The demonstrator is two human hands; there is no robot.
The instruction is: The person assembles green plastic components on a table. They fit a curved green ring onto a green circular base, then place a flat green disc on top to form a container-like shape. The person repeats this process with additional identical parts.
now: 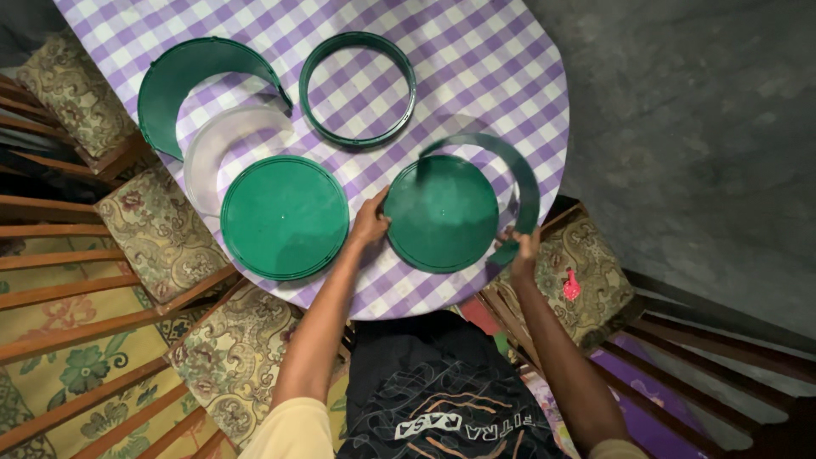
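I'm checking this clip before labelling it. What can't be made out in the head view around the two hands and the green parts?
- Right hand: its fingers close on the curved green strip, which is motion-blurred, so its edges and the exact grip are unclear.
- Left hand: the fingertips meet the rim of the green disc; whether they pinch it or only touch cannot be told.
- Clear curved strip: partly hidden under the larger green disc.
- Table: its far side is cut off by the top edge.
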